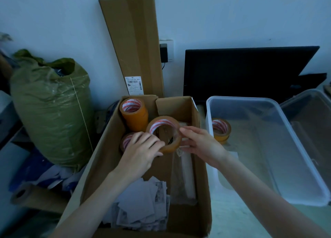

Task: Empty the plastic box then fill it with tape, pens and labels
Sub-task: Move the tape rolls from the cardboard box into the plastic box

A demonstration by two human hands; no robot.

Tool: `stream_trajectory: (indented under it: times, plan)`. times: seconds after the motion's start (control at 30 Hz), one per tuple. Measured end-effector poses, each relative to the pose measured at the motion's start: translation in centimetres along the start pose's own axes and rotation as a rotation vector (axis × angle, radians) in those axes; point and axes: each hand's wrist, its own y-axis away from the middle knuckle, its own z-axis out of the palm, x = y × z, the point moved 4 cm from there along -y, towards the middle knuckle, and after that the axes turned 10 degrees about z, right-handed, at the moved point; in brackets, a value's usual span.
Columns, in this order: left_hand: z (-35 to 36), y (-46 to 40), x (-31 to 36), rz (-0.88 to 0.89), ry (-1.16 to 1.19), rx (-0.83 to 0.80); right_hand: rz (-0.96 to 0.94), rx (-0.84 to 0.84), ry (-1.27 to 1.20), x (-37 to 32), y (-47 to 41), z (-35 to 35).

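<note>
- The tape roll I am lifting is tilted up on its edge over the cardboard box, with its open core facing up toward me and its flat faces turned roughly front and back.
- My left hand holds it from the left and below. The fingers are curled over the lower left of the ring, and the thumb seems to be under the rim.
- My right hand is at the roll's right edge with fingers nearly straight. The fingertips touch or almost touch the rim, and I cannot tell if they have closed on it yet.
- The plastic box lies to my right, just beside the cardboard box, so the right hand is the nearer one for carrying the roll across. I judge a handover from left to right comes next.
- One tape roll already stands in the near left corner of the plastic box, so the filling has only begun.
- Other rolls remain in the cardboard box: a stack of orange rolls at the far left corner, and another roll partly hidden under my left hand.
- Paper labels lie heaped at the near end of the cardboard box, and a long wrapped packet lies along its right side. I cannot tell what the packet holds.
</note>
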Motion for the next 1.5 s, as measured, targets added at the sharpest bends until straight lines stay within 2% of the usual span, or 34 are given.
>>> stream_trajectory:
  times: [0.17,0.23,0.3,0.4,0.53,0.6,0.7,0.9,1.2,1.4,1.5]
  plan:
    - [0.3,-0.4,1.1,0.028,0.049,0.097,-0.035,0.004,-0.084,-0.1,0.5,-0.7]
    - [0.9,-0.2,0.7,-0.065,0.087,0.155,-0.059,0.034,-0.126,0.0,0.6,-1.2]
    - [2.3,0.5,-0.6,-0.238,0.124,0.162,-0.073,0.093,-0.159,-0.1,0.7,-2.0]
    - [5.4,2.3,-3.5,-0.528,0.158,0.039,-0.089,0.17,-0.204,-0.2,0.8,-3.0]
    - [9.6,5.1,-6.2,-0.814,0.13,-0.268,-0.095,0.213,-0.243,0.0,1.0,-3.8]
    - [11.0,6.1,-6.7,-0.902,0.117,-0.427,-0.093,0.223,-0.242,0.1,1.1,-3.9]
    - [11.8,6.5,-6.8,-0.848,0.074,-0.577,-0.09,0.232,-0.246,0.3,1.3,-4.1]
    - [10.7,6.3,-5.5,-0.782,0.055,-0.549,-0.104,0.265,-0.248,0.3,1.9,-4.7]
    - [5.7,0.3,-3.2,-0.584,0.063,-0.214,-0.166,0.309,-0.285,-0.4,2.1,-6.9]
    - [3.1,-5.0,-1.2,-0.355,0.07,-0.017,-0.167,0.438,-0.34,-0.9,1.3,-10.8]
    - [2.8,-6.8,-0.1,-0.279,0.051,0.027,-0.128,0.538,-0.275,-1.1,0.1,-13.5]
